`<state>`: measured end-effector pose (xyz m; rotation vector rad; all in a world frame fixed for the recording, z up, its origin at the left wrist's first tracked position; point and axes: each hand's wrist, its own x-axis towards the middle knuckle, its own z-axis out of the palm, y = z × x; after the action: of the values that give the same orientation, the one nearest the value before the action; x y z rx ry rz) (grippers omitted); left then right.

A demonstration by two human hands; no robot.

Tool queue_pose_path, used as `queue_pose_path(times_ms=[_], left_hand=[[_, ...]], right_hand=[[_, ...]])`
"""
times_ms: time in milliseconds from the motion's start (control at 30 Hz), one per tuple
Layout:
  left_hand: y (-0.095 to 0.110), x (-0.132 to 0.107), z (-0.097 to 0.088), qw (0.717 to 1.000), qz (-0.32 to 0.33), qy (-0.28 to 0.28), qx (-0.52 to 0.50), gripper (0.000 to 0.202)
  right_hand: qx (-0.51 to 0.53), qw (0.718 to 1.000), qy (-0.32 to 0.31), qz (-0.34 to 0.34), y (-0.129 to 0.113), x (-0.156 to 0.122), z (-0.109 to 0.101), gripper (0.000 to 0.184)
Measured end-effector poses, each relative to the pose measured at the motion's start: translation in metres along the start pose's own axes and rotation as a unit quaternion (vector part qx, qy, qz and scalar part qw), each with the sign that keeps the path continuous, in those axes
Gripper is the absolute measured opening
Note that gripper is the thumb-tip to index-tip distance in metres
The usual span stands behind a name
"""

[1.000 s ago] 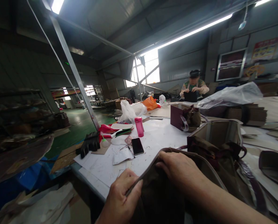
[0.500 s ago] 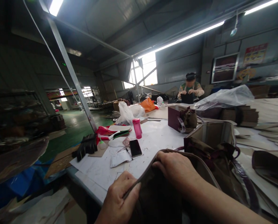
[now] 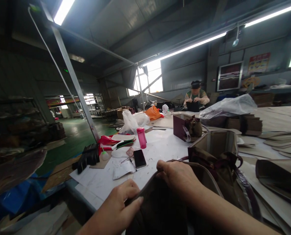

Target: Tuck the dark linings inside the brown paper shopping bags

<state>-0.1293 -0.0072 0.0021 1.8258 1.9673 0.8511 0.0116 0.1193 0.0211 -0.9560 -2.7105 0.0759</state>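
Note:
A dark brown bag point(image 3: 165, 202) stands close in front of me at the table's edge, its mouth facing up. My left hand point(image 3: 119, 204) pinches the near-left part of its rim, thumb on the inside. Farther along the same rim, my right hand point(image 3: 175, 174) grips the edge with curled fingers. The bag's lower part lies outside the view. Just right of it sits another brown bag point(image 3: 212, 143) with dark red handles, partly wrapped in clear plastic.
A phone point(image 3: 140, 158), a notepad point(image 3: 124, 170) and a pink bottle point(image 3: 141, 137) lie or stand on the white-covered table point(image 3: 163, 143). Behind is a small maroon-sided bag point(image 3: 182, 127). Flat panels point(image 3: 282, 143) are stacked at right. Across the table a person point(image 3: 196, 96) handles a dark piece.
The view has shifted slightly, so the scene sits a little farther left. My left hand has moved a bit along the rim; both hands keep hold of the bag.

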Motion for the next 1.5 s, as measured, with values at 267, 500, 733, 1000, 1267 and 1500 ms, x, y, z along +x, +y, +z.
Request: queue_pose_path(times_ms=[267,500,733,1000,1267,1500], left_hand=[[0.001,0.054,-0.006,0.995,0.018,-0.101,0.015,0.017],[-0.007,0.06,0.003,0.996,0.011,-0.083,-0.007,0.023],[-0.003,0.059,0.003,0.996,0.013,-0.086,0.003,0.022],[0.0,0.057,0.005,0.995,-0.002,-0.102,-0.006,0.021],[-0.005,0.058,0.006,0.991,-0.011,-0.129,-0.04,0.024],[0.003,0.061,0.002,0.983,-0.027,-0.173,-0.057,0.026]], right_hand=[[-0.035,0.999,0.024,-0.012,0.0,-0.005,0.006,0.014],[-0.128,0.987,0.09,-0.026,0.028,-0.014,0.005,0.009],[-0.144,0.986,0.087,0.0,0.03,-0.004,0.009,0.011],[-0.116,0.988,0.102,-0.011,0.033,-0.004,0.01,0.024],[-0.09,0.993,0.071,0.002,0.032,-0.003,0.006,0.018],[-0.078,0.993,0.081,0.017,0.03,-0.003,0.007,0.013]])
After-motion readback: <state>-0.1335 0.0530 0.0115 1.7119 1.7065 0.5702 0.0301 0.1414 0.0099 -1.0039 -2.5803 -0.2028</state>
